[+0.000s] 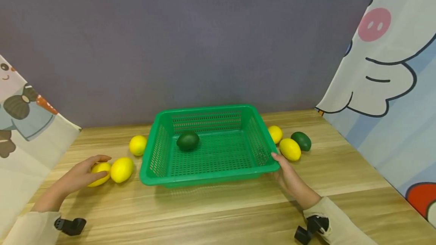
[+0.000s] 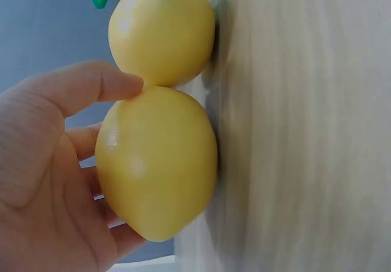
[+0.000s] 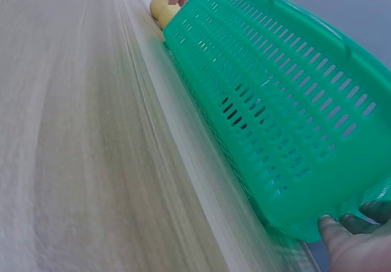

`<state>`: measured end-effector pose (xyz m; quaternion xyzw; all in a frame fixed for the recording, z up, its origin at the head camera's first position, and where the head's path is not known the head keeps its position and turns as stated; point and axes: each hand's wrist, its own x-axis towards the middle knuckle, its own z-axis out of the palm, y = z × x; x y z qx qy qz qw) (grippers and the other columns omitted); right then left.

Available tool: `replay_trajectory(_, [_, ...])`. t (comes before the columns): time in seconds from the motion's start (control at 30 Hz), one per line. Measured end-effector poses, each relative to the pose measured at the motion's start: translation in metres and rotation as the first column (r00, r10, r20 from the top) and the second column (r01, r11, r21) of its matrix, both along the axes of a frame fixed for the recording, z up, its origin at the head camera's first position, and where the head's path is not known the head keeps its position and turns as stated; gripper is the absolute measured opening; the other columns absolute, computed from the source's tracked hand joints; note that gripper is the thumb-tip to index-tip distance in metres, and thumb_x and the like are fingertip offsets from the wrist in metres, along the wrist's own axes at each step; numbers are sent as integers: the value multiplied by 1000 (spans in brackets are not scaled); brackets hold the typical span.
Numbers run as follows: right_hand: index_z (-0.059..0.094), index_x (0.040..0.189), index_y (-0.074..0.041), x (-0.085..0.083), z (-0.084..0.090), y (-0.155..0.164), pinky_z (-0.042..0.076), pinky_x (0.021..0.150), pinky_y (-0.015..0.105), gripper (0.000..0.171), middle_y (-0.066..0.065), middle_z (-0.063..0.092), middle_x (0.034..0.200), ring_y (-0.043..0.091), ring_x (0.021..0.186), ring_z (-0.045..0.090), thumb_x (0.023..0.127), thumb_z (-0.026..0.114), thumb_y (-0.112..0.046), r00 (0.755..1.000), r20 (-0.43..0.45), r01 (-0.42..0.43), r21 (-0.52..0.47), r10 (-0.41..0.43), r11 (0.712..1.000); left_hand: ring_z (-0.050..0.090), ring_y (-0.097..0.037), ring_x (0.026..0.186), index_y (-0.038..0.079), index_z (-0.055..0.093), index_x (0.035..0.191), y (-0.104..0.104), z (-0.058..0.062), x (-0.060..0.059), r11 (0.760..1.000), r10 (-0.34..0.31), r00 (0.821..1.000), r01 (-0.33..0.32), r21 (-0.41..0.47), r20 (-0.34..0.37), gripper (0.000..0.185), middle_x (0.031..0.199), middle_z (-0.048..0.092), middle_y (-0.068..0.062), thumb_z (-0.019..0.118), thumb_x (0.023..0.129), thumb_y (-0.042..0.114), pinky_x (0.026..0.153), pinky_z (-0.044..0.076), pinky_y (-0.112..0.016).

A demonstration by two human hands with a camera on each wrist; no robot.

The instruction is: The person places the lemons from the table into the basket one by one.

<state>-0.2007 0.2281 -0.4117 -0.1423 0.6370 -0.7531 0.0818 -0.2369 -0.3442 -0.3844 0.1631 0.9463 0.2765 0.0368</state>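
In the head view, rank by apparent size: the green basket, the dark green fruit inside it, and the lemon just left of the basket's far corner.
1. Basket: by far the largest.
2. Dark green fruit: slightly bigger than the lemon.
3. Lemon.
The fruit and lemon look close in size, so their order is unsure.

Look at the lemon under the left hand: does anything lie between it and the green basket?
Yes. A second lemon lies on the table between the held lemon and the basket, touching the held one. The left hand already curls round its lemon, so nothing blocks that grip.
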Motion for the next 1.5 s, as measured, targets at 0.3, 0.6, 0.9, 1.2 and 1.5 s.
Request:
replay_trajectory(0.3, [44,122,-14,-1,1,0,39,92,19,31,-8,56,108,6,104,51,104,24,-29,1000,-16,-15,-6,14,1000,41,-54,115,-9,45,130,-5,-7,1,999,31,999,-30,-14,34,52,129,44,-37,64,90,19,83,40,-60])
replay_trajectory(0.6, [45,120,-15,-3,1,-1,40,91,19,30,-8,56,107,6,102,51,103,25,-29,1000,-11,-3,-5,3,1000,49,-47,109,-9,48,126,-6,-8,0,999,25,1000,-25,-35,-6,50,124,50,-35,66,88,17,81,44,-53])
replay_trajectory(0.9, [44,123,-13,-1,1,-2,38,93,18,33,-7,56,108,6,104,50,103,25,-31,1000,5,5,13,-5,1000,54,-40,102,-6,51,125,-8,-5,3,997,32,999,-33,-74,-13,48,121,53,-33,67,88,20,74,47,-43])
replay_trajectory(1.2, [48,118,-15,-1,1,0,38,93,18,32,-9,57,104,6,102,50,104,24,-30,1000,-4,-10,-1,10,1000,55,-33,97,-5,50,126,-12,6,2,995,26,999,-29,-100,-36,47,119,55,-31,65,90,20,70,46,-38])
replay_trajectory(1.5, [49,118,-16,-1,-1,1,38,93,19,32,-10,58,103,6,102,52,104,24,-29,1000,-20,-12,-7,12,1000,55,-17,85,-4,51,124,-11,22,-4,994,-4,994,-8,-110,-109,43,114,58,-27,65,89,17,64,44,-29])
